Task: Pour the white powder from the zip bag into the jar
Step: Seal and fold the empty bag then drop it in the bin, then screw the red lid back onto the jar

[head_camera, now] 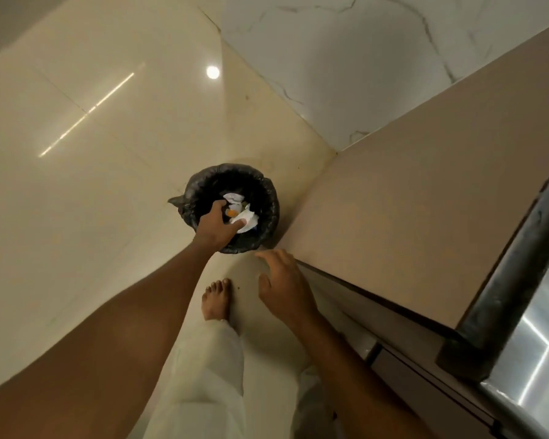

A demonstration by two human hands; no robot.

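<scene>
- Head view: the left hand (pixel 217 228) reaches down over a small round bin (pixel 235 207) lined with a black bag, standing on the glossy floor (pixel 92 153) in the corner beside a cabinet (pixel 409 201).
- The fingers of that hand curl above the bin's mouth. A crumpled white scrap (pixel 246 220) lies right at the fingertips, but I cannot tell whether it is pinched or already let go.
- That scrap could be the emptied zip bag, yet it is too small and creased to say so. Other white and orange rubbish lies deeper in the bin.
- The right hand (pixel 282 286) hangs free with its fingers spread and loose, carrying nothing, near the lower corner of the cabinet.
- A bare foot (pixel 216 299) and a pale trouser leg (pixel 213 375) show below the arms. The person stands over the bin.
- No jar shows anywhere here, and no white powder. The shiny edge of a counter (pixel 520 312) at the right shows nothing resting on it.
- Judgement: the pouring itself looks finished, and this is likely the clean-up, throwing the spent bag away. That guess rests only on the bin and the missing jar.
- Whether the jar is filled or closed cannot be checked from here.
</scene>
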